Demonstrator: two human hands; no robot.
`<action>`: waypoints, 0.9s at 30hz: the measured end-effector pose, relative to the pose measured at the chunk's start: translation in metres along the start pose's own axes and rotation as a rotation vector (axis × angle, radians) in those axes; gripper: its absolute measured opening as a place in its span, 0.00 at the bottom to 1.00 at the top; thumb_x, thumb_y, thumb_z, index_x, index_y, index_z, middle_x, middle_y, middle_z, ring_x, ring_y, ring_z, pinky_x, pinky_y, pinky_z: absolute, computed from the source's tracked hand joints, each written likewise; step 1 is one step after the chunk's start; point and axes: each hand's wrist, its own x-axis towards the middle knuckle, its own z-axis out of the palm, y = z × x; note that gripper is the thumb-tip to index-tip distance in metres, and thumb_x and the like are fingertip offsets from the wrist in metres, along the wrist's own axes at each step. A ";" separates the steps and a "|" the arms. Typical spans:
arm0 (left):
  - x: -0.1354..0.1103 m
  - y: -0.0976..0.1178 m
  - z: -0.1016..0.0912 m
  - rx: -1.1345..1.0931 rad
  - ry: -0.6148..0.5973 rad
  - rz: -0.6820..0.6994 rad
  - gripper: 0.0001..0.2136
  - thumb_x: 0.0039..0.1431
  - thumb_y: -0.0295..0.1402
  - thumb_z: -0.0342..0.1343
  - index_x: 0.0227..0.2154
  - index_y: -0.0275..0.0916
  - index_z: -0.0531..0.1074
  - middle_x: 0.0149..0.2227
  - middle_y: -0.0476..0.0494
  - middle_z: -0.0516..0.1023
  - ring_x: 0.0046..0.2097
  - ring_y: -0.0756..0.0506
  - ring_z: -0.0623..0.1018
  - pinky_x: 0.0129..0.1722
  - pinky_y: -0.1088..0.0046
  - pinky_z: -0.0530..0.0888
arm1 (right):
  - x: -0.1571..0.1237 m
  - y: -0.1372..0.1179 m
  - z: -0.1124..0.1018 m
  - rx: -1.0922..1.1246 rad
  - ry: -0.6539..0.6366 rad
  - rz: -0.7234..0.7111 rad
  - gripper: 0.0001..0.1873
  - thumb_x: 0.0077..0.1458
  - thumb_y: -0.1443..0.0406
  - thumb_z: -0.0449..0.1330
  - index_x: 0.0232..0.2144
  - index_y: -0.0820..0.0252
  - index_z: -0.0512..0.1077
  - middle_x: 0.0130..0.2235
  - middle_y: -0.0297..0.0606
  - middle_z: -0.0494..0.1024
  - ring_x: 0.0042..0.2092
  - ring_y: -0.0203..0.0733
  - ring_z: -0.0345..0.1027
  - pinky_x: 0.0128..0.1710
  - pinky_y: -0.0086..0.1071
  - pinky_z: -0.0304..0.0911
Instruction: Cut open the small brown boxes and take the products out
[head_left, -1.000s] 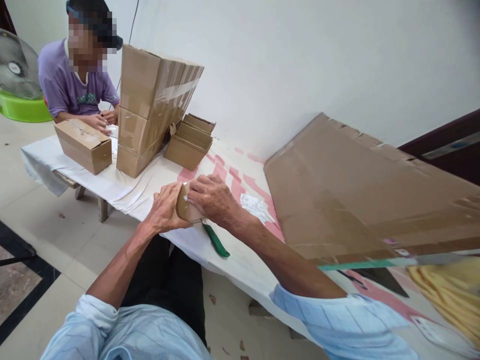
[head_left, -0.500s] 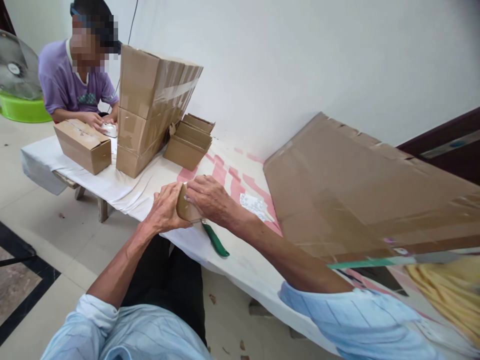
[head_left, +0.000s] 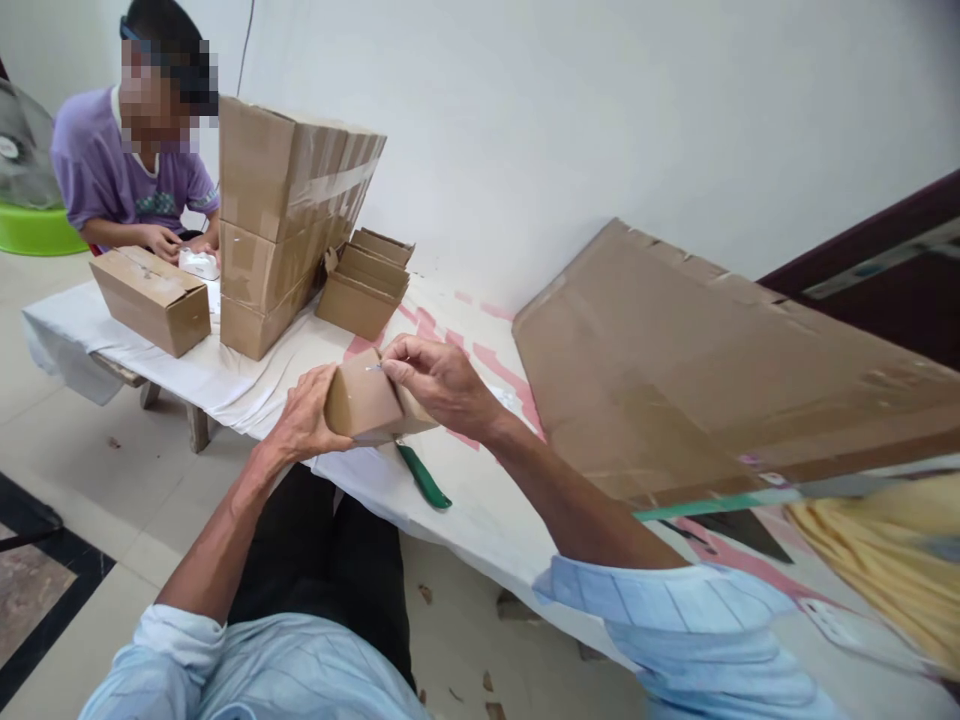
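A small brown cardboard box (head_left: 369, 395) is held tilted above the front edge of the cloth-covered table. My left hand (head_left: 306, 412) grips its left side, fingers behind and thumb below. With thumb and forefinger pinched together, my right hand (head_left: 442, 382) is at the box's upper edge, beside a tiny whitish spot; whatever the fingertips hold is too small to make out. Just beneath the box lies a green curved handle (head_left: 424, 476) of a knife-like tool, its other end hidden by the box.
Taped cardboard boxes (head_left: 259, 200) stand stacked at the left, near a single closed box (head_left: 154, 295) and an open carton (head_left: 364, 290). A large cardboard sheet (head_left: 675, 370) leans at the right. Across the table (head_left: 247, 395), a person in purple (head_left: 169, 190) handles a white object.
The box has turned so that more of its faces show. My right hand has shifted from lying over its end to pinching at its upper edge. The view has swung slightly right.
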 end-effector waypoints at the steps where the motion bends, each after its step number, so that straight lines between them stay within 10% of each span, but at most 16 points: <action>1: -0.001 -0.009 -0.005 -0.030 0.001 -0.003 0.55 0.40 0.43 0.78 0.72 0.39 0.58 0.70 0.26 0.64 0.71 0.24 0.65 0.70 0.40 0.65 | -0.002 -0.001 -0.003 0.062 0.019 0.038 0.15 0.65 0.53 0.63 0.31 0.56 0.72 0.32 0.34 0.75 0.34 0.39 0.66 0.37 0.35 0.63; 9: -0.005 -0.066 -0.039 -0.281 -0.110 -0.215 0.57 0.44 0.42 0.73 0.76 0.37 0.51 0.75 0.28 0.60 0.75 0.30 0.63 0.74 0.48 0.64 | -0.037 0.049 -0.031 0.207 0.302 0.178 0.21 0.58 0.46 0.67 0.30 0.56 0.73 0.28 0.33 0.73 0.31 0.38 0.66 0.36 0.36 0.67; 16: 0.017 -0.059 -0.043 -0.300 -0.121 -0.268 0.63 0.38 0.51 0.79 0.75 0.41 0.54 0.75 0.32 0.62 0.74 0.26 0.65 0.72 0.48 0.69 | -0.162 0.143 -0.046 -0.037 0.702 0.546 0.21 0.54 0.46 0.63 0.23 0.54 0.67 0.25 0.32 0.68 0.30 0.40 0.61 0.33 0.35 0.61; 21: 0.032 -0.068 -0.045 -0.195 -0.086 -0.469 0.57 0.32 0.64 0.77 0.69 0.60 0.64 0.62 0.59 0.80 0.65 0.30 0.75 0.67 0.46 0.75 | -0.241 0.177 -0.016 -0.009 0.719 0.745 0.21 0.50 0.45 0.61 0.23 0.54 0.68 0.23 0.31 0.66 0.28 0.39 0.58 0.29 0.34 0.57; 27: 0.044 -0.084 -0.051 0.117 -0.109 -0.475 0.54 0.31 0.77 0.65 0.67 0.75 0.63 0.43 0.71 0.87 0.53 0.32 0.85 0.59 0.44 0.81 | -0.247 0.198 -0.013 0.060 0.773 0.795 0.18 0.53 0.48 0.59 0.26 0.55 0.70 0.24 0.31 0.67 0.28 0.39 0.57 0.29 0.34 0.57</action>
